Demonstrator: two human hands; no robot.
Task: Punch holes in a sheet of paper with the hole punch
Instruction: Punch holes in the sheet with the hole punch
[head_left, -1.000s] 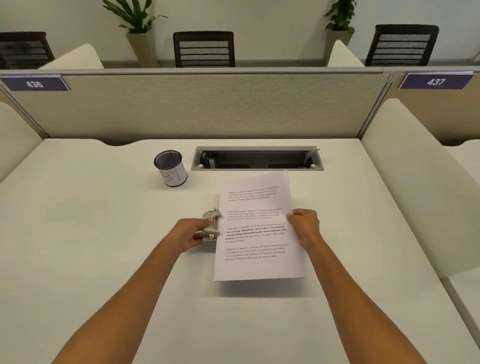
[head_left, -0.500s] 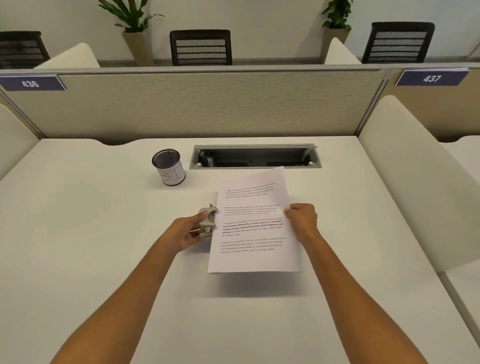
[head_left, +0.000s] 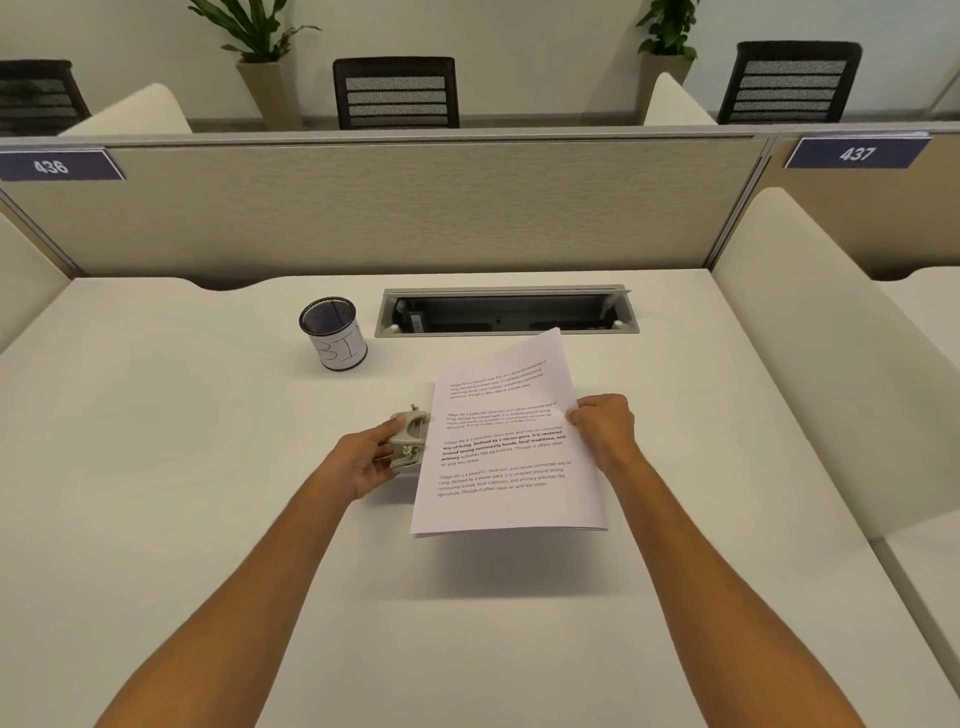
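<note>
Paper: the white printed sheet of paper (head_left: 506, 447) hangs above the pale surface (head_left: 182, 467), raised enough to cast a shadow below its near edge. The right hand (head_left: 602, 428) pinches the sheet's right edge about halfway along. The left hand (head_left: 366, 462) is closed around the small grey metal hole punch (head_left: 409, 440), thumb on top, with the punch at the sheet's left edge, also about halfway along. Whether the edge already sits inside the punch slot cannot be told from this view.

Procedure for the step in hand, as judged:
1. Keep the sheet taut with the right hand so the left edge does not sag or curl.
2. Slide the left edge fully into the slot until it meets the back stop. Check that the edge lies parallel to the punch body.
3. Centre the punch on the edge length.
4. Squeeze firmly in one stroke. Since the punch is held in the air, lowering it onto the surface first would likely give a steadier press.

Caution: a skewed edge gives uneven holes.

A black mesh pen cup (head_left: 334, 332) stands well apart, behind the work.
</note>
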